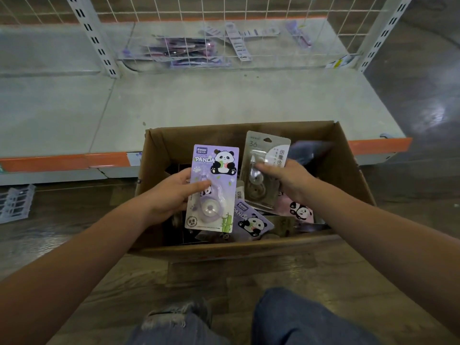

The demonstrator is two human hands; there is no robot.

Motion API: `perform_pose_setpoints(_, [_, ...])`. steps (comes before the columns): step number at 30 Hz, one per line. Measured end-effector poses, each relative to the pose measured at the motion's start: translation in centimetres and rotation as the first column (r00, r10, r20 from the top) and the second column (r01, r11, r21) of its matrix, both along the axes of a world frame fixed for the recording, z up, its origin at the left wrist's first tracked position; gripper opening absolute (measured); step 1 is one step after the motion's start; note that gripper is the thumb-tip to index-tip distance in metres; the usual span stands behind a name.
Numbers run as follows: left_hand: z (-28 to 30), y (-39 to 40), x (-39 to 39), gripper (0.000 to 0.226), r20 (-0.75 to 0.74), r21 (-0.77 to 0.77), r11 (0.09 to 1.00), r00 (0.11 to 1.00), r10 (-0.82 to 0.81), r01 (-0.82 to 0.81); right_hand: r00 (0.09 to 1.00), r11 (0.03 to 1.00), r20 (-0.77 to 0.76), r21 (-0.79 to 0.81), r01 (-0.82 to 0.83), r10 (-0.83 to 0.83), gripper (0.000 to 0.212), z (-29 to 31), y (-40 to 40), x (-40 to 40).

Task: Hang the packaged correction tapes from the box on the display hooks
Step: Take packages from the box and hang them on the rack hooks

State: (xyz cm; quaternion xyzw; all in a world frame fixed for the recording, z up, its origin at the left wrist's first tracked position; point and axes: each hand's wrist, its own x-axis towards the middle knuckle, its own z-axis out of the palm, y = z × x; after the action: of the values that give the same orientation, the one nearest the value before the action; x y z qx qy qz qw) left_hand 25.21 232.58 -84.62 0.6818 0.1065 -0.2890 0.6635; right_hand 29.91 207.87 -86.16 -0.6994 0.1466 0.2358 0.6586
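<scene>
Over the cardboard box, the left hand grasps a purple panda pack — the right hand pinches a grey pack.

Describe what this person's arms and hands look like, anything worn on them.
Both forearms are bare right to the frame edge: no sleeves, gloves, watch, bracelets or rings show on the left hand or the right hand. Below them, the knees wear blue denim jeans, frayed and ripped at the left knee.
</scene>
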Motion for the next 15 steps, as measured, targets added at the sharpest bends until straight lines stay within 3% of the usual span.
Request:
perform_pose_setpoints(3, [-0.1, 0.0, 0.2, 0.034, -0.063, -0.062, 0.997, 0.997, 0.042, -0.046, 0.991, 0.991, 0.012, 0.007, -0.136, 0.135, 0.043, 0.2, -0.4, 0.0])
perform_pose_setpoints(6, [-0.1, 0.0, 0.0, 0.039, -0.144, -0.093, 0.992, 0.987, 0.071, -0.085, 0.971, 0.967, 0.009, -0.092, -0.236, 0.238, 0.034, 0.3, -0.3, -0.3])
perform_pose_setpoints(11, [2.0, -0.1, -0.5, 0.051, -0.223, -0.087, 0.987, 0.968, 0.115, -0.137, 0.984, 0.983, -0.112, -0.1, -0.151, 0.14, 0.039, 1.6, -0.3, 0.1])
perform_pose_setpoints(15, [6.0, -0.4, -1.3, 0.039, -0.274, -0.091, 0.966, 0.939, 0.211, -0.243, 0.983, 1.0, -0.186, -0.005, 0.002, -0.003, 0.039, 5.6, -0.5, -0.4])
